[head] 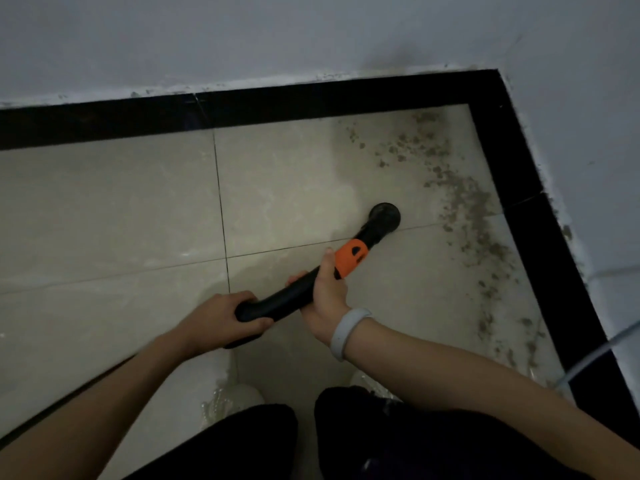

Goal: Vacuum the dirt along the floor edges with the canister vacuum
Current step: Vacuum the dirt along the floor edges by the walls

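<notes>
Head view, my left hand [225, 315] gripping the black vacuum wand [277, 303] at its bend, my right hand [325, 292] wrapped below the orange collar [351, 258], round nozzle [384, 216] on beige tile, dirt [464, 202] along the black skirting [540, 216].

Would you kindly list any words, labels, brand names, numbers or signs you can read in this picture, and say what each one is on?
None can be read.
Black vacuum wand with orange plastic collar: the collar bears a dark oval mark, but no lettering shows.
Pale wristband on the right wrist: plain, no text or display visible.
Black skirting tile and grey wall: no print or signs.
</notes>
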The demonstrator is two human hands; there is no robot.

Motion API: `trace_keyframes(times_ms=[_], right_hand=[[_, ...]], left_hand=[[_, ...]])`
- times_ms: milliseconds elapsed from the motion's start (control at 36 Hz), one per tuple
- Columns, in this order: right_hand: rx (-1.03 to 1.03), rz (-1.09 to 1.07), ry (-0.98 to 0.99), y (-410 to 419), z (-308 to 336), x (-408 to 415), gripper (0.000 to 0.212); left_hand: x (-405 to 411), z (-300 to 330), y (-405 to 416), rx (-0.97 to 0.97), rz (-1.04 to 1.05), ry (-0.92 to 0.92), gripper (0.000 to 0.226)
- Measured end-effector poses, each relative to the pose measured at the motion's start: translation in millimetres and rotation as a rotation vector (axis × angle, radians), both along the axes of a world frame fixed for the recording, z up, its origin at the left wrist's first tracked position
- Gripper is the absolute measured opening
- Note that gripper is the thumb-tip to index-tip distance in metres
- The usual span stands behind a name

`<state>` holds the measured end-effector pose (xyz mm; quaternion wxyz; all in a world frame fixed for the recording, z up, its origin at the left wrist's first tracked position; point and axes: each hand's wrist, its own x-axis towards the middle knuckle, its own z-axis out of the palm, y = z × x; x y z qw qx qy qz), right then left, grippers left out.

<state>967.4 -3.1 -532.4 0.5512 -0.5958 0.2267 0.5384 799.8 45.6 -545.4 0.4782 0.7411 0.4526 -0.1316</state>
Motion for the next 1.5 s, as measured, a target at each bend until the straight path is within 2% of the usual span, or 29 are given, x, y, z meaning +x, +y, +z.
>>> trace_keyframes(times_ms=[111,222,306,417,472,528,667,778,917,1139,1222,1333,1500], right_hand=[[0.0,0.085,0.139,7.0,5.3,-35.1,0.035],[-0.001,0.196,0.205,11.3,4.8,-68.7,0.034],[-0.011,0.302,0.202,17.2,3.2,-91.1,0.038],[0.016,0.43,0.233,23.7,4.0,-112.5,0.042],[0.032,0.463,0.241,23.7,4.0,-113.6,0.038],[0.052,0.459,0.245,21.6,3.9,-109.8,0.032],[0.051,0.464,0.176,21.0,2.7,-88.8,0.031],[0.071,0.391,0.142,26.8,0.5,-61.4,0.032],[0.068,0.271,0.066,30.9,-0.8,-21.4,0.043],[0.032,0.076,-0.03,26.4,-1.0,41.6,0.035],[0.007,0.032,-0.071,30.4,-0.2,64.1,0.034],[-0.005,0.028,-0.088,41.9,1.6,89.0,0.034],[0.006,0.1,-0.113,63.7,4.0,96.0,0.033]], left_hand=[[-41.1,8.0,8.6,0.027,0.087,0.06,0.049],[-75.8,12.7,1.9,-0.015,0.19,0.115,0.029],[-100.4,18.4,-5.8,-0.015,0.279,0.105,0.049],[-122.4,23.4,-16.4,0.035,0.374,0.122,0.037],[-125.8,23.3,-20.0,0.036,0.405,0.112,0.052],[-126.3,20.6,-22.7,0.021,0.409,0.103,0.06],[-104.9,13.2,-21.4,0.01,0.347,0.094,0.061],[-74.8,7.0,-8.4,0.015,0.28,0.106,0.04],[-28.9,3.0,9.1,0.043,0.195,0.089,0.069],[46.1,-4.1,23.3,0.092,0.037,0.048,0.073],[71.3,-4.2,28.0,0.07,0.031,0.017,0.07],[94.0,-5.9,32.0,0.12,0.047,-0.018,0.048],[93.7,-9.0,30.1,0.208,0.152,-0.095,0.051]])
